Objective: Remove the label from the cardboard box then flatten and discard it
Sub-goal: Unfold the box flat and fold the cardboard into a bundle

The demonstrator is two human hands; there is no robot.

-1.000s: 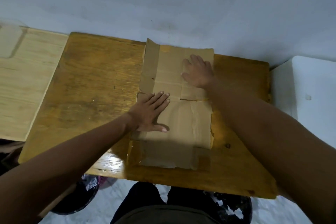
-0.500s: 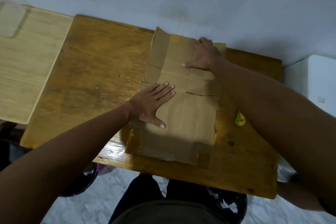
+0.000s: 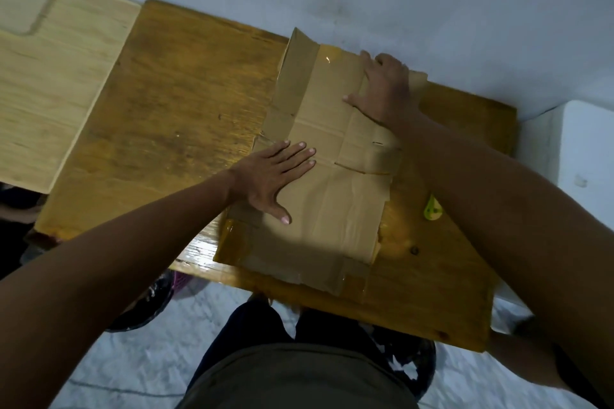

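A brown cardboard box (image 3: 332,202) lies flattened on the wooden table (image 3: 186,116), with shiny tape along its near and far ends. My left hand (image 3: 275,176) rests palm down on the box's left middle, fingers spread. At the far right end of the cardboard sits my right hand (image 3: 385,90), fingers curled over the far edge, thumb stretched left. One flap (image 3: 295,66) at the far left stands slightly up. No label shows on the visible face.
A small yellow-green tool (image 3: 432,209) lies on the table right of the box, partly behind my right arm. A lighter wooden table (image 3: 43,76) adjoins on the left. A white block (image 3: 584,169) stands at right. Dark bins (image 3: 408,365) sit below the table's near edge.
My right hand slid from the middle of the upper panel to the far right edge and curled over it. My left hand stayed pressed flat. The view shifted left, revealing the yellow-green tool.
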